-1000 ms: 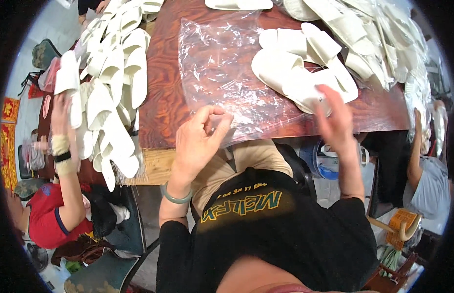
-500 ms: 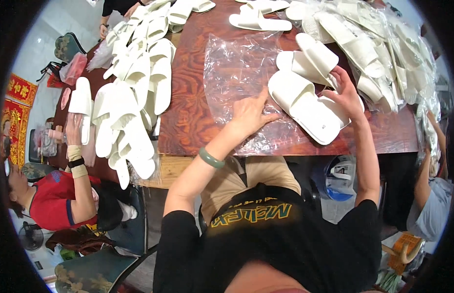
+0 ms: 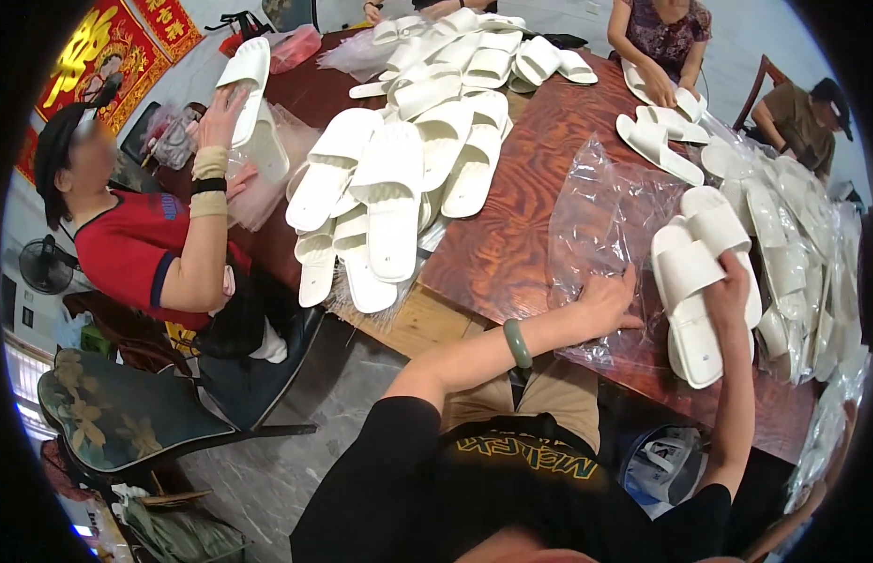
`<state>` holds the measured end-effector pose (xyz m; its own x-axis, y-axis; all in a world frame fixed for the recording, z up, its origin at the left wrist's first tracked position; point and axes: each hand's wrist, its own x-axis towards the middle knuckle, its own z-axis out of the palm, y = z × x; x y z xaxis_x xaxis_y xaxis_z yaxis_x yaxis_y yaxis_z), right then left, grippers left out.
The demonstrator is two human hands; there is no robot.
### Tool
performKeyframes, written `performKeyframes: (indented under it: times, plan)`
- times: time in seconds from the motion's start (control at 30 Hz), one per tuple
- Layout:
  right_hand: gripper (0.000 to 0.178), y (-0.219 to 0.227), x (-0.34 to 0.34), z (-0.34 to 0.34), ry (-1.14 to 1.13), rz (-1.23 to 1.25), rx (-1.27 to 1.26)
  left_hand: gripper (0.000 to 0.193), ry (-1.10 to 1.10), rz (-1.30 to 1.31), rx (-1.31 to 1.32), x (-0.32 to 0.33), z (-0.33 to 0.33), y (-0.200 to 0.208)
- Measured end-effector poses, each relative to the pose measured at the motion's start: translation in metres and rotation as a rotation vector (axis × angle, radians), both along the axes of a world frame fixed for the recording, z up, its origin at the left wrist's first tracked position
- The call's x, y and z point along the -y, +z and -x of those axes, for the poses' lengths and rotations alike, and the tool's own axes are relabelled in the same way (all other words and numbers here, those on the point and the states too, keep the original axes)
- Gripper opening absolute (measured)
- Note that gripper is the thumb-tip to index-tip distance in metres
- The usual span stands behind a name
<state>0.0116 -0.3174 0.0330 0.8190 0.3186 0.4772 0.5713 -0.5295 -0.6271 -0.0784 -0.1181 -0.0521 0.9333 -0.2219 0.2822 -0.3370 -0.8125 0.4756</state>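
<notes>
Both hands [image 3: 602,308] [image 3: 732,293] low: L flat on clr bag [image 3: 591,220], R half-curled @ slippers [image 3: 691,328]

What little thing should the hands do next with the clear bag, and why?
Maybe the left hand should pinch the edge of the clear bag and lift it open a bit. The bag lies flat on the table, with that hand on it, and the pair of white slippers isn't inside, though the right hand is already on them.
</notes>
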Motion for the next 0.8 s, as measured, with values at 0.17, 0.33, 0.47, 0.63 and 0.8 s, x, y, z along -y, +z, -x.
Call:
performKeyframes:
  times: [0.17, 0.33, 0.47, 0.63, 0.8]
  plan:
    - [0.032, 0.055, -0.014, 0.024, 0.129, -0.249, -0.396, 0.089, -0.070, -0.024, 0.006, -0.008, 0.016, -0.004]
    - [0.025, 0.022, -0.059, 0.046, 0.187, -0.111, -0.357, 0.052, -0.252, -0.124, 0.012, -0.003, 0.063, 0.025]
    - [0.030, -0.040, -0.094, 0.006, 0.101, -0.036, -0.183, 0.043, -0.023, -0.117, -0.381, -0.024, 0.089, 0.063]
    - [0.037, -0.044, -0.125, 0.021, 0.181, 0.084, -0.197, 0.044, 0.145, -0.029, -0.329, -0.096, 0.093, 0.047]
    - [0.029, -0.022, -0.046, 0.002, -0.151, 0.249, 0.314, 0.043, 0.217, 0.271, -0.497, -0.128, 0.096, 0.055]
